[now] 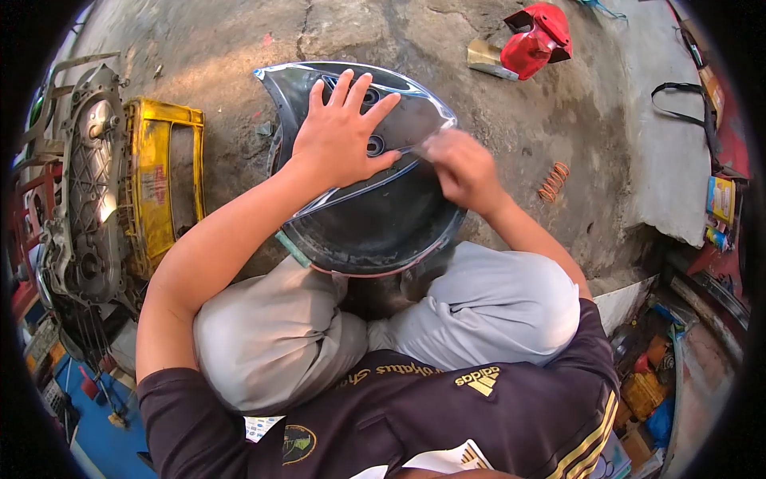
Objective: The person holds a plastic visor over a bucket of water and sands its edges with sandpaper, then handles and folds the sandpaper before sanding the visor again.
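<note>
A dark, glossy curved panel with shiny chrome-like edging lies over a round black seat or basin in front of my knees; which of the two it is, I cannot tell. Two round fittings show on the panel's upper face. My left hand lies flat on it with fingers spread, pressing on its middle. At the panel's right edge, my right hand is closed and smeared by motion. Something small and greyish seems pinched in its fingertips, too blurred to name.
A yellow crate and a metal engine casing stand at left. On the concrete floor are a red plastic part and an orange coil spring. Assorted parts crowd the lower right.
</note>
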The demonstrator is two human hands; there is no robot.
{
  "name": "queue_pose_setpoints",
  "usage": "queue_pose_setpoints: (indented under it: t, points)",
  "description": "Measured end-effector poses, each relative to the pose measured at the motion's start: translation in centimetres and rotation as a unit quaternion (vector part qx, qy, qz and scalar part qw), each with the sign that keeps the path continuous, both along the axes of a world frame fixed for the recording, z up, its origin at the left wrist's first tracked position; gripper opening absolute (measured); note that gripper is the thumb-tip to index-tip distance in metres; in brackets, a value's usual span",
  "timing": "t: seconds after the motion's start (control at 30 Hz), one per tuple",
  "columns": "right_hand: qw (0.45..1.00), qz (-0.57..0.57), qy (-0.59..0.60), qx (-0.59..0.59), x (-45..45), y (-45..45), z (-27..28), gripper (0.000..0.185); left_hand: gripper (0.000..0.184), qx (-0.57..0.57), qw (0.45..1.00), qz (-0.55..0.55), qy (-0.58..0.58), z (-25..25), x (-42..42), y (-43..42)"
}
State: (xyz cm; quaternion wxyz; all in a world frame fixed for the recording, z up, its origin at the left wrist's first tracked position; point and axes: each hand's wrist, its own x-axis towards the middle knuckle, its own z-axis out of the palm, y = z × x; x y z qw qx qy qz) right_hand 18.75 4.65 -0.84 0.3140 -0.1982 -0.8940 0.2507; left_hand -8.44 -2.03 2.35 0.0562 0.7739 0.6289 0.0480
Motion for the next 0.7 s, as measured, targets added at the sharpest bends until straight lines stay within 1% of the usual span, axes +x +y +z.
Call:
queue_pose_setpoints:
  t: [0.03,0.07,0.13,0.17,0.2,0.27,0.3,0.33,0.4,0.43,0.47,0.53,0.57,0.6,0.7]
  points:
    - [0.999,0.029,-0.017,0.022,0.0,0.0,0.5,0.024,0.087,0.001,1.000,-0.003,0.001,0.0,0.0,0.1]
    - [0.999,0.026,-0.017,0.021,0.3,0.6,0.0,0.024,0.087,0.001,1.000,-0.005,0.002,-0.1,-0.1,0.2]
    - [0.995,-0.085,0.033,-0.039,1.0,2.3,-1.3,0.029,0.087,0.002,1.000,0.000,0.000,-0.1,0.0,0.0]
    - [0.994,-0.099,0.028,-0.029,1.2,2.5,-1.5,0.029,0.087,0.001,1.000,0.003,-0.002,-0.1,0.0,-0.2]
    - [0.995,-0.096,0.026,-0.027,0.9,1.9,-1.2,0.029,0.087,-0.001,1.000,0.002,0.000,-0.1,0.0,-0.1]
    - [1.000,-0.014,0.023,-0.010,0.1,-0.2,-0.3,0.025,0.087,-0.001,1.000,-0.001,0.004,0.0,0.0,0.1]
    - [0.999,0.018,-0.009,0.025,0.0,-0.1,0.4,0.024,0.087,0.002,1.000,-0.001,0.003,0.0,0.0,0.1]
    - [1.000,0.017,-0.009,0.024,0.3,0.4,0.1,0.024,0.087,0.003,1.000,0.000,0.002,0.0,0.0,0.0]
    - [0.994,-0.091,0.018,-0.052,0.9,2.1,-0.9,0.027,0.087,0.001,1.000,-0.001,0.000,0.0,-0.1,0.0]
    - [0.994,-0.100,0.020,-0.039,0.9,2.3,-1.2,0.028,0.087,0.003,1.000,-0.001,-0.001,0.1,-0.1,0.0]
    - [0.994,-0.097,0.020,-0.038,1.0,2.0,-1.4,0.028,0.087,0.004,1.000,0.002,-0.001,-0.1,-0.1,-0.1]
    - [0.999,0.005,-0.022,0.035,0.5,0.4,0.0,0.026,0.086,0.010,1.000,0.000,-0.002,-0.2,-0.1,0.0]
    - [0.997,0.025,-0.043,0.051,0.4,0.4,0.3,0.026,0.086,0.012,1.000,-0.002,-0.001,-0.2,-0.1,0.1]
    - [0.997,0.024,-0.043,0.052,0.6,1.0,0.0,0.026,0.086,0.011,1.000,-0.001,-0.002,-0.1,-0.1,0.2]
    - [0.998,-0.060,0.008,0.008,1.0,3.4,-1.4,0.032,0.086,0.007,1.000,0.001,-0.005,-0.2,-0.1,-0.2]
